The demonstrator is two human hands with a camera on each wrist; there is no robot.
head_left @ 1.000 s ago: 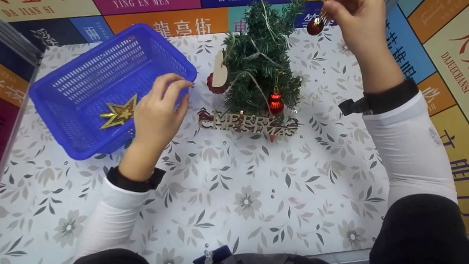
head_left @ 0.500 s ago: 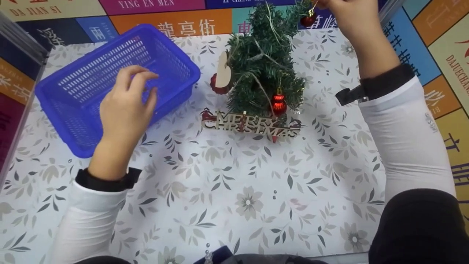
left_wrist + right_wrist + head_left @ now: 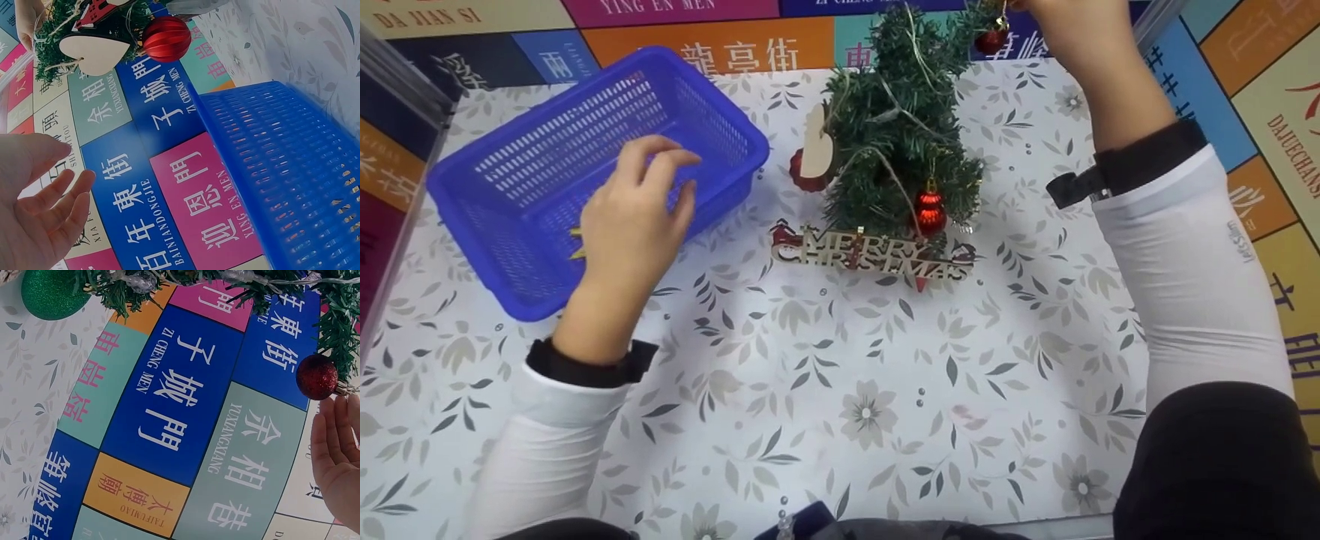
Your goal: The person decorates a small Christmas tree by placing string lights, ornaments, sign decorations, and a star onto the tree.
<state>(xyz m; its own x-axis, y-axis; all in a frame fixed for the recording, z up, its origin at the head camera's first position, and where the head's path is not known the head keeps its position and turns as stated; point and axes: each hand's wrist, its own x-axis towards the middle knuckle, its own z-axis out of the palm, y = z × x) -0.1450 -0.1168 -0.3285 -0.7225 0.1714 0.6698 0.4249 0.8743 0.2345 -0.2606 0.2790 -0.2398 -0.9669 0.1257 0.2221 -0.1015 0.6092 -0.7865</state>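
A small glittery red bauble [image 3: 317, 377] with a gold cap hangs beside a tip of the green Christmas tree [image 3: 900, 127]. My right hand [image 3: 1080, 37] is at the bauble's gold loop, its fingertips cut off by the top edge in the head view; the right wrist view shows the fingers by the cap. My left hand [image 3: 634, 210] hovers over the blue basket [image 3: 510, 296] with fingers loosely bent and nothing in them. A gold star [image 3: 577, 244] in the basket is mostly hidden behind that hand.
A shiny red ornament [image 3: 930, 211] hangs low on the tree, and a wooden "Merry Christmas" sign [image 3: 874, 255] is at its foot. A green ball [image 3: 53, 292] and a wooden heart [image 3: 95, 54] also hang on it. Printed panels [image 3: 709, 49] border the flowered tabletop [image 3: 780, 420].
My right hand has brought the red bauble left and up to the tree's branch tip. Leftwards over the basket, my left hand has shifted and now covers most of the star.
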